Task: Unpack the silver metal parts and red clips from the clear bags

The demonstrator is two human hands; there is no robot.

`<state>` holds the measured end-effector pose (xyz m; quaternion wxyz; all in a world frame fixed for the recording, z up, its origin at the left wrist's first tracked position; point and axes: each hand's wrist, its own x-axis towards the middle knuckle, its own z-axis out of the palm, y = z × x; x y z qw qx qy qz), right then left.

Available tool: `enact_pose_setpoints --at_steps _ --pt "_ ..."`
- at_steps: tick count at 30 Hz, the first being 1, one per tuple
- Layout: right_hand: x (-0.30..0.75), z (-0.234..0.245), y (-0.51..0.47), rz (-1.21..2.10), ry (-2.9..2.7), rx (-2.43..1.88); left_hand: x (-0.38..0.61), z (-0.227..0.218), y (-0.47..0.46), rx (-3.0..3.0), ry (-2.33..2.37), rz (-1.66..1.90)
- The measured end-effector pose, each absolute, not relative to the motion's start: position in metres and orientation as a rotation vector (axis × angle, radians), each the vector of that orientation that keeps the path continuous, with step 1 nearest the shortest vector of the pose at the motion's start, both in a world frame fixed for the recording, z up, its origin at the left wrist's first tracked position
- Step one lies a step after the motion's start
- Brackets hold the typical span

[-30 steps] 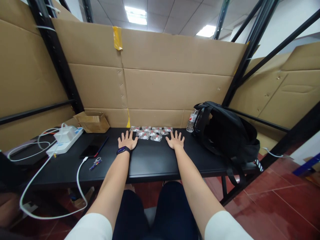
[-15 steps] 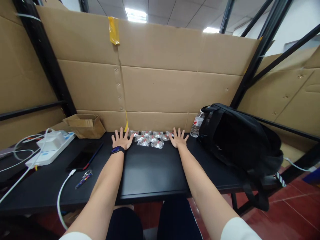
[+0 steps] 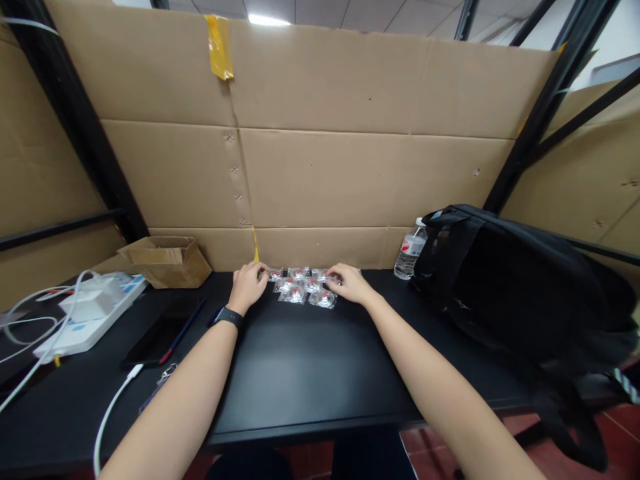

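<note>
Several small clear packets (image 3: 301,287) with red and white contents lie in a cluster at the back of the black table (image 3: 300,373), against the cardboard wall. My left hand (image 3: 249,284), with a dark band on its wrist, has its fingers curled and pinching the packet at the cluster's left end. At the right end, my right hand (image 3: 349,282) pinches a packet with its fingers bent in the same way. Both forearms stretch across the table toward the cluster.
A black backpack (image 3: 520,287) fills the table's right side, with a water bottle (image 3: 409,250) beside it. To the left are an open cardboard box (image 3: 165,259), a white power strip with a charger (image 3: 83,317), a dark phone (image 3: 160,331) and a white cable (image 3: 111,413).
Both hands were flat with fingers spread on either side of the packets. They have moved inward and their fingers have closed on the outer packets. The view has moved closer to the table.
</note>
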<state>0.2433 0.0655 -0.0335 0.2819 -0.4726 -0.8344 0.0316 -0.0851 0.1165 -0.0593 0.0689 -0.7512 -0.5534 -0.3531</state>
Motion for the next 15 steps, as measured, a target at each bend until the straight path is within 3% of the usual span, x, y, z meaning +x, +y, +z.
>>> enact_pose_setpoints --at_steps 5,15 --pt "0.220 -0.035 0.050 0.127 -2.488 -1.285 -0.065 -0.047 0.105 -2.479 -1.402 -1.034" --pt "0.226 -0.044 0.058 0.366 -2.239 -1.272 -0.035 -0.035 0.075 -2.724 -1.207 -1.038"
